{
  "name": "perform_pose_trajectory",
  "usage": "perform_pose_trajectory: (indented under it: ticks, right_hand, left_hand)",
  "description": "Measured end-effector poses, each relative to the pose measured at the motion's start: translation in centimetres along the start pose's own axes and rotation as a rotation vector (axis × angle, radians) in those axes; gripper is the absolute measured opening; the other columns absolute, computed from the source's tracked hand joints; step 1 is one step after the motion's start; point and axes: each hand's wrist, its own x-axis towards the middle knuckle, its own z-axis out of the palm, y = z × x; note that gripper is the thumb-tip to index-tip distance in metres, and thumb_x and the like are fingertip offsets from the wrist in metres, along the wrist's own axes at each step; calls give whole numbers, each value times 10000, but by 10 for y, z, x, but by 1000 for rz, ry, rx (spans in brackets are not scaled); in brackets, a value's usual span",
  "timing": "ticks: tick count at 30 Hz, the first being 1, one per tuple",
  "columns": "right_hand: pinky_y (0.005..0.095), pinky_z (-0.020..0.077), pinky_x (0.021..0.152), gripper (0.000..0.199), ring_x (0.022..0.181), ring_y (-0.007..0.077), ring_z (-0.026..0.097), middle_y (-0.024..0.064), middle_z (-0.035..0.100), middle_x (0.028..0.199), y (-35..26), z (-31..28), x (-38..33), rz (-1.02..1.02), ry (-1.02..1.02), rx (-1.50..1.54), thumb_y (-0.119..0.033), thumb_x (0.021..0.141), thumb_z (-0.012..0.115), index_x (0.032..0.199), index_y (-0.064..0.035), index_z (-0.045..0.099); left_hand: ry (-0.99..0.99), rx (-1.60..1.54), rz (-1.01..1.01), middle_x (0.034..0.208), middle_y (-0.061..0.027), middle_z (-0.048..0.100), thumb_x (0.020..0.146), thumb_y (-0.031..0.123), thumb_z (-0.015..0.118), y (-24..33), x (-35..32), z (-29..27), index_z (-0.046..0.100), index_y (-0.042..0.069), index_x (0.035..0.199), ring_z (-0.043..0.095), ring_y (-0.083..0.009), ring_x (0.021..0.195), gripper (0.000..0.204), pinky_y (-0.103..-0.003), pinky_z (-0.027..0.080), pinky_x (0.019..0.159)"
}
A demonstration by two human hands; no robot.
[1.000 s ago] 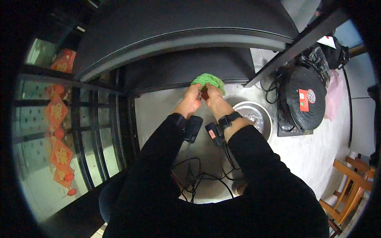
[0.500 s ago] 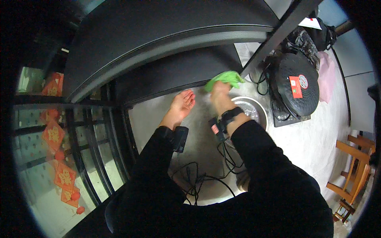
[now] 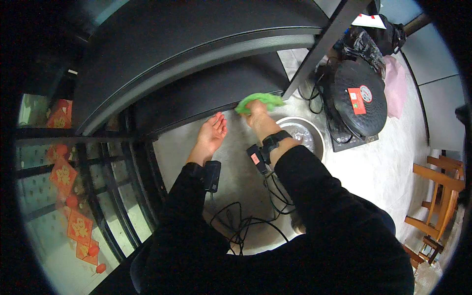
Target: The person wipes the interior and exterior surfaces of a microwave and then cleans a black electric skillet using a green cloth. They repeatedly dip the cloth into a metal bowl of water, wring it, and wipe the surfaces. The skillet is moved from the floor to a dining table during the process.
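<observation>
Far to the left of my fingers hang red paper decorations (image 3: 69, 196) behind the dark window bars (image 3: 113, 196), well apart from the work. My left hand (image 3: 211, 135) is empty: its fingers (image 3: 220, 120) are spread loosely apart, and their tips sit at the lower edge of the black ledge (image 3: 206, 98). I judge it rests there to steady me while the other hand works. I cannot tell if the tips actually touch the edge.

Just right of those fingers, my right hand (image 3: 258, 118) has its fingers curled together and clamped on a green cloth (image 3: 258, 101). The cloth is bunched under and ahead of the fingertips, pressed where the ledge meets the slanted black post (image 3: 319, 49), likely so the wad reaches into that corner. A black band with a small device (image 3: 260, 155) sits on each wrist, with cables (image 3: 246, 226) trailing below.

Right of the clamped fingers, near the wrist, is a round metal pot lid (image 3: 302, 135) on the grey floor (image 3: 383, 167). Further right stands a round black electric griddle (image 3: 359, 98), then a pink bag (image 3: 396, 83), and at the far edge a wooden chair (image 3: 440, 191).
</observation>
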Motion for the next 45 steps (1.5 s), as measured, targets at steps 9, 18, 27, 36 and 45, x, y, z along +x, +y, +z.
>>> perform_pose_trajectory:
  ticks: [9,18,27,36,45]
  right_hand:
    - [439,480,741,288,989,260,538,103,517,1139,-29,-16,38,-226,169,12,-24,828,464,1103,-96,508]
    - [399,517,736,369,945,260,582,102,583,981,13,35,-74,24,-617,-1224,-87,773,546,1141,-58,532]
    - [527,340,972,632,1279,354,332,151,341,1413,-19,12,-8,-1119,21,-1739,-209,805,548,1403,-265,350]
    - [410,460,903,537,1118,359,525,118,524,1284,99,71,-82,-718,-1037,-1538,-126,768,623,1291,-201,525]
    - [303,518,766,539,990,188,563,106,509,1183,28,58,-68,-537,-793,-1014,-62,842,610,1346,-105,421]
  left_hand:
    - [-1,40,60,1119,-33,543,927,186,499,9,-2,-15,522,73,1184,518,-155,981,281,-308,418,850]
    - [-139,181,54,1384,-99,384,905,594,417,10,-16,-12,411,175,1341,365,-286,1276,605,-526,332,1016]
    - [137,111,103,1355,-138,369,922,363,555,-2,-9,-14,334,107,1354,398,-276,1226,549,-490,448,925]
    - [65,-248,266,1114,-85,564,942,525,395,34,-13,-43,480,129,1205,551,-239,1003,483,-424,463,867]
    - [1449,658,798,1210,-276,413,707,177,718,100,21,-73,310,-41,1305,448,-394,1122,756,-460,381,952]
